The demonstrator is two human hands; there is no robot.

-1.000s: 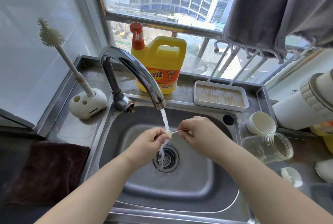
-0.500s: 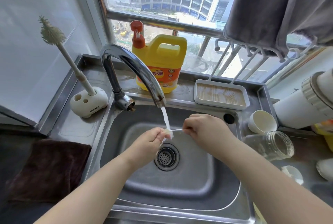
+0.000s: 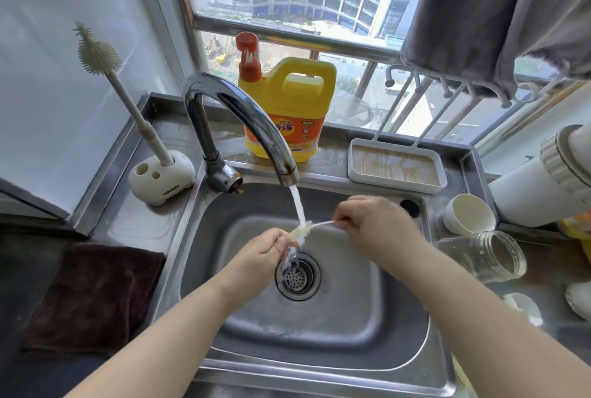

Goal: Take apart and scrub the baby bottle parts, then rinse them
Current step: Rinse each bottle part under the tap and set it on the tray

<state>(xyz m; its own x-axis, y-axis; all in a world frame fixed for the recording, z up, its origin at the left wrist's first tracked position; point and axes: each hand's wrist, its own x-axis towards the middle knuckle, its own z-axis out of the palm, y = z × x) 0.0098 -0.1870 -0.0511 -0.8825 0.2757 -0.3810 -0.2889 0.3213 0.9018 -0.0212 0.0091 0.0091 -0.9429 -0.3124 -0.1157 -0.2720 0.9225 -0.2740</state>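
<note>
Over the sink [image 3: 399, 327], both hands still pinch the thin brush [image 3: 307, 227], its bristles now more exposed.

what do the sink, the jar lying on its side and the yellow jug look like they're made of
Sink: brushed stainless steel, going by its dull grey sheen and pressed rim.
Jar: likely clear glass, see-through with a threaded neck; could be plastic.
Yellow jug: opaque glossy plastic with a moulded handle.

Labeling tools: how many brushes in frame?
2. Bottle brush upright in its white holder, left of the tap. Thin straw brush held under the water by left hand and right hand.
</note>
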